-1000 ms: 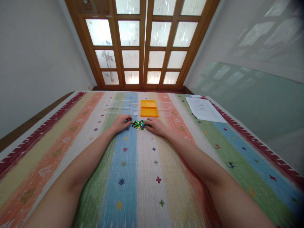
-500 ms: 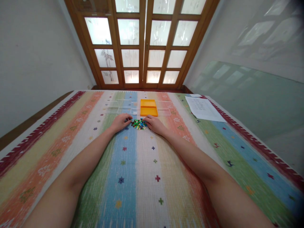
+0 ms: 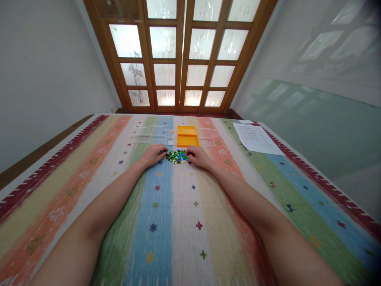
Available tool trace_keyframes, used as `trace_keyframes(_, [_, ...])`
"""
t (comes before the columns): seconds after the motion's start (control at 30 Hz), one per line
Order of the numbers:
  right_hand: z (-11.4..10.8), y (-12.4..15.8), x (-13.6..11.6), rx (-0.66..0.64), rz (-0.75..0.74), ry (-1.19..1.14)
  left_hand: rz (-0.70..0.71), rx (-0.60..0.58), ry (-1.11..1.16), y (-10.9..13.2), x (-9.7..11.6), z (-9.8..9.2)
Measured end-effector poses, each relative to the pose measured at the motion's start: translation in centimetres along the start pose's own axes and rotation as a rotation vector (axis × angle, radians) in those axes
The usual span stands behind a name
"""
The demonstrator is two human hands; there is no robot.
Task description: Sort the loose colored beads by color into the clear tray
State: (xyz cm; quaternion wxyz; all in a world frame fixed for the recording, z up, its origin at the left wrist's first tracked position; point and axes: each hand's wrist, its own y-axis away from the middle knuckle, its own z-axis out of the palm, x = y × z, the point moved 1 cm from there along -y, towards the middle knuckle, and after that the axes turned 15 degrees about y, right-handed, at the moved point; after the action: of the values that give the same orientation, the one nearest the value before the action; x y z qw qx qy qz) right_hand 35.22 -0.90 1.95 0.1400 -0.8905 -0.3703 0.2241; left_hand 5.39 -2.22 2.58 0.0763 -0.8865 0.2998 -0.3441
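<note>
Looking down along two bare forearms, we see both hands resting on a striped cloth [image 3: 178, 222] that covers the table. Our left hand [image 3: 153, 154] and right hand [image 3: 199, 156] lie palm down on either side of a small pile of coloured pieces [image 3: 176, 156], with the fingertips touching its edges. The fingers of both hands are loosely curled toward the pile, and the pieces are too small for us to tell whether either hand pinches one. Just beyond the pile sits an orange tray [image 3: 187, 136], with a clear tray [image 3: 149, 134] beside it on the left. A sheet of paper [image 3: 256, 138] lies well apart on the right. We judge that the hands are gathering or picking through the pile. Any next move calls for a fine fingertip pinch on one tiny piece without scattering its neighbours.
</note>
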Motion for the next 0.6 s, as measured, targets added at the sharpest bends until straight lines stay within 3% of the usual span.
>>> trace_keyframes(0.17, [-0.4, 0.2, -0.4, -0.098, -0.067, 0.115, -0.015, -0.008, -0.003, 0.0, 0.1, 0.0])
trace_keyframes(0.4, [-1.2, 0.1, -0.3, -0.196, -0.124, 0.102, -0.02, 0.018, 0.013, 0.0, -0.2, 0.0])
trace_keyframes(0.6, [-1.0, -0.1, -0.3, -0.19, -0.171, 0.094, -0.042, 0.046, 0.067, 0.1, -0.2, 0.0])
